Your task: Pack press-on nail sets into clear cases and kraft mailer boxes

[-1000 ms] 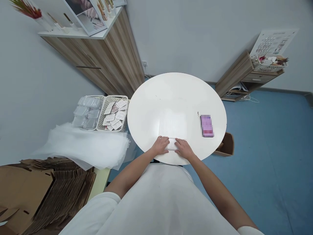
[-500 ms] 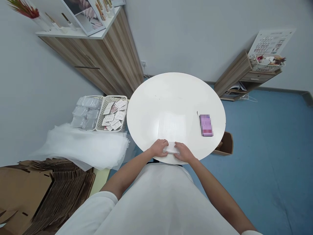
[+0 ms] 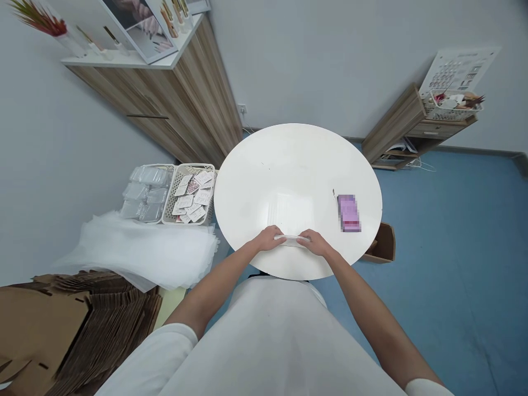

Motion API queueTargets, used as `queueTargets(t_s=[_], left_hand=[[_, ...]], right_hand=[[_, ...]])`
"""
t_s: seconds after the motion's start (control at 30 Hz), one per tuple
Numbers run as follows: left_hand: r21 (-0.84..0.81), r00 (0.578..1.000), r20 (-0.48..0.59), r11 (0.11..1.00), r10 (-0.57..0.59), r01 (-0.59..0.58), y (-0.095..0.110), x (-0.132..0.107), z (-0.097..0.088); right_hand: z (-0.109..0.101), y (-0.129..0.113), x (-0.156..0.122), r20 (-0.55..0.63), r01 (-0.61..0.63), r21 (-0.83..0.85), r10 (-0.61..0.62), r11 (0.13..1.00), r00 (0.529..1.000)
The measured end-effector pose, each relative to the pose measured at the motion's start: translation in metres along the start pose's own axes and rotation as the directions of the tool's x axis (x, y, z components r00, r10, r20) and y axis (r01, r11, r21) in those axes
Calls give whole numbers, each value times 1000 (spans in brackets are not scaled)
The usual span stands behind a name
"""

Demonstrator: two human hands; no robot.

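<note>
Between my two hands is a small white, partly see-through wrapped packet, long side across, just over the front part of the round white table. My left hand grips its left end, thumb on the near side and fingers behind. At the right end my right hand grips it in the same way. What is inside the wrapping cannot be made out. A purple, pixel-blurred phone-like object lies on the table to the right of my hands.
Left of the table stand a basket of printed cards and a basket of clear plastic packs. Nearer are white foam sheets and flattened cardboard boxes. A cardboard box sits on the floor at right.
Both hands have moved slightly away from my body with the packet and are a little farther apart. The packet has tilted and now shows a narrower face.
</note>
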State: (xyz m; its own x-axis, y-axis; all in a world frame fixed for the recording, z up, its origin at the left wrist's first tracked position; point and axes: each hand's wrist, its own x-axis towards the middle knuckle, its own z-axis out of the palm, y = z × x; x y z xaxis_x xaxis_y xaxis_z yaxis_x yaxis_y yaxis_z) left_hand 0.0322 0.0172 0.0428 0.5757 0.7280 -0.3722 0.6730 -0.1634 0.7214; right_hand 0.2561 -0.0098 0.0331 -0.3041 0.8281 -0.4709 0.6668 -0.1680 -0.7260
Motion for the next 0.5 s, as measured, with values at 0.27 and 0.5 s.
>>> queueTargets(t_s=[0.27, 0.5], left_hand=[[-113, 981, -122, 984, -154, 140, -19, 0, -2], [-119, 922, -232, 950, -310, 290, -43, 0, 11]], right_hand=[[-7, 7, 17, -103, -117, 40, 121, 992, 987], [2, 25, 11, -304, -240, 97, 258, 966, 917]])
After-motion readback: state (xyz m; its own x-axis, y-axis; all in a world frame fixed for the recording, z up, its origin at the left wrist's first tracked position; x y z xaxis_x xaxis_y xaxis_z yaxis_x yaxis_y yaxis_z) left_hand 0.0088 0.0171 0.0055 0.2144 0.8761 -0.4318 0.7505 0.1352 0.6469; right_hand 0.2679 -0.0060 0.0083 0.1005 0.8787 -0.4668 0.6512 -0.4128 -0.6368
